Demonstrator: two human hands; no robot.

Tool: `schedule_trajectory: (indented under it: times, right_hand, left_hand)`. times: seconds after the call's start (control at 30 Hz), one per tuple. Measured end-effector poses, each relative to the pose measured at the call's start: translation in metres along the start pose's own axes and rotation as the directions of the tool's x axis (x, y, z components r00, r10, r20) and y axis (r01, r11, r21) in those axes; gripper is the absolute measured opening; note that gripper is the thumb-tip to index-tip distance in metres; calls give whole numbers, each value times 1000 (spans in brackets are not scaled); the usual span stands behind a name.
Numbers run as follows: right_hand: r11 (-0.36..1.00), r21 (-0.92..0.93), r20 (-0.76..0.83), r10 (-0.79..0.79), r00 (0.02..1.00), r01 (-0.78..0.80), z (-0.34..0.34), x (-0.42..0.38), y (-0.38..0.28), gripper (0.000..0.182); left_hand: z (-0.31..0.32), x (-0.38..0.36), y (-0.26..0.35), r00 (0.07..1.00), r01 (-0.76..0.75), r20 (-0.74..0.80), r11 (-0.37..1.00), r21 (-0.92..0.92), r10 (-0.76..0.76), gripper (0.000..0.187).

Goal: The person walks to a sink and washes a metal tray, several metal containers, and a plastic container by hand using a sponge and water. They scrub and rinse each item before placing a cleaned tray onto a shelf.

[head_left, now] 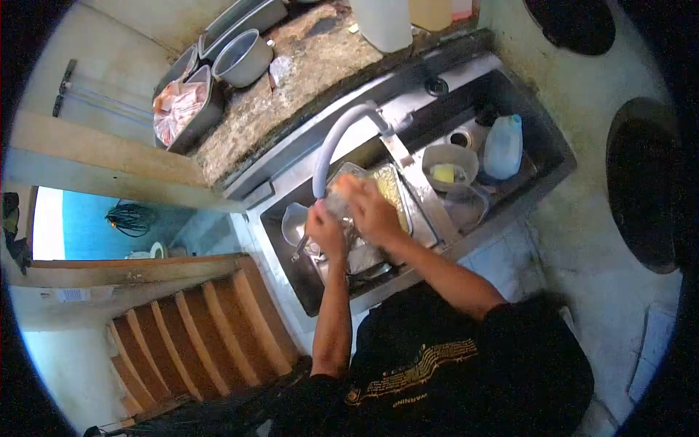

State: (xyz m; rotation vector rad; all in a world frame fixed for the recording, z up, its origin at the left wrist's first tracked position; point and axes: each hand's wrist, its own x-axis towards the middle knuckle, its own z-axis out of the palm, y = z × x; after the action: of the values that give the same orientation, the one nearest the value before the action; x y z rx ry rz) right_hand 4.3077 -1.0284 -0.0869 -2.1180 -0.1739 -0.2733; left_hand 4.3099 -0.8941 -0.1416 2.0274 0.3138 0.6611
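Observation:
Both my hands are raised over the left sink basin (271, 231), close to the mouth of the grey curved faucet (336, 135). My left hand (325, 231) has its fingers closed on a clear, shiny item (337, 207) whose kind is too blurred to name. Against the other side of that item, my right hand (373, 213) is curled and smeared by motion. Below them lies a metal tray (412, 207) with yellowish contents at its far end. A translucent plastic jug or cup (294, 223) is left of my left hand, among wet dishes partly hidden by my hands.
The right basin holds a plastic tub (450, 162) with a yellow sponge (443, 172), a clear container (466, 206) and a whitish bottle (504, 149). Metal pans (244, 60) and a bagged item (179, 111) sit on the stone counter (306, 69). Stairs (196, 335) descend at lower left.

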Motion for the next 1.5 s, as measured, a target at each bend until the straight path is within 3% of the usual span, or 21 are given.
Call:
schedule_trajectory:
  times: [0.03, 0.1, 0.17, 0.27, 0.37, 0.4, 0.57, 0.63, 0.7, 0.77, 0.83, 0.87, 0.93, 1.03, 1.1, 1.17, 1.23, 1.3, 1.33, 1.43, 1.5]
  right_hand:
    - [987, 16, 40, 161, 986, -162, -3, 5, 3, 40]
    - [998, 52, -169, -31, 985, 41, 17, 6, 15, 38]
    - [983, 44, -141, -169, 975, 177, 3, -5, -2, 34]
    - [999, -7, -53, 52, 997, -53, -2, 7, 11, 32]
    - [999, -36, -1, 33, 999, -33, 34, -14, 15, 22]
    - [992, 18, -59, -120, 991, 121, 17, -19, -6, 21]
    - [990, -20, 84, 143, 986, -142, 5, -2, 3, 33]
    - [991, 17, -13, -134, 991, 134, 8, -23, -16, 33]
    - [998, 38, -33, -57, 998, 58, 0, -16, -18, 30]
    - [986, -36, 50, 166, 985, -165, 5, 7, 15, 32]
    - [998, -58, -50, -24, 998, 21, 22, -9, 12, 36]
    - [985, -77, -101, -162, 982, 155, 21, -20, 4, 37]
    - [983, -51, -135, -183, 974, 177, 13, -21, 4, 40]
    - [984, -23, -186, 168, 968, -175, 5, 13, 38, 46]
    - [998, -33, -204, -55, 977, 49, 18, -6, 21, 44]
    - [970, 4, -222, -238, 946, 245, 25, -28, 1, 43]
    - [993, 25, -227, -109, 968, 118, 27, -4, 32, 41]
    - [934, 76, -82, 355, 931, -349, 28, 12, 58, 39]
    - [911, 90, -76, 408, 910, -402, 35, 11, 61, 38]
    - [991, -4, -73, -136, 988, 136, 38, -39, 22, 44]
    - [999, 13, -30, -36, 999, 36, 41, -23, 48, 45]
  left_hand:
    - [-2, -2, 1, 1000, -5, 26, 999, 54, 4, 41]
    - [-3, 1, 7, 1000, -5, -17, 999, 33, 6, 46]
    - [-4, 8, 13, 990, 116, -73, 991, -61, -121, 46]
    - [-13, 3, 9, 1000, -2, 22, 992, 126, -1, 48]
    - [1, 6, 1, 996, -87, -13, 992, 89, 88, 49]
    - [-2, 8, 5, 998, -63, -11, 998, 23, 64, 49]
    - [-9, 6, -2, 983, -171, 94, 968, 185, 156, 48]
    - [0, 9, 7, 990, -134, 44, 987, 83, 131, 47]
    - [-12, 6, 8, 986, -161, 37, 987, 0, 161, 47]
    - [-13, -2, 7, 994, -105, 44, 986, 128, 100, 48]
    - [-2, 6, 1, 995, -99, -10, 986, 132, 101, 47]
    - [0, 8, 12, 998, -47, -41, 998, -49, 45, 49]
    - [-7, 7, 16, 998, -55, 6, 998, -22, 55, 49]
    - [-13, 1, 12, 998, 51, 31, 998, 31, -52, 53]
    - [-2, 5, 0, 999, 45, -2, 995, 88, -45, 53]
    - [-3, 8, 18, 991, 130, -25, 987, -100, -133, 52]
    - [-4, 8, 23, 988, 140, -50, 978, -157, -149, 54]
    - [-11, 3, 10, 988, 125, -86, 991, -53, -129, 53]
    - [-10, 5, 8, 987, 113, -112, 994, -3, -113, 52]
    - [4, 16, -13, 983, 105, -145, 994, -32, -109, 51]
    - [0, 18, 29, 937, 331, -53, 925, -188, -346, 50]
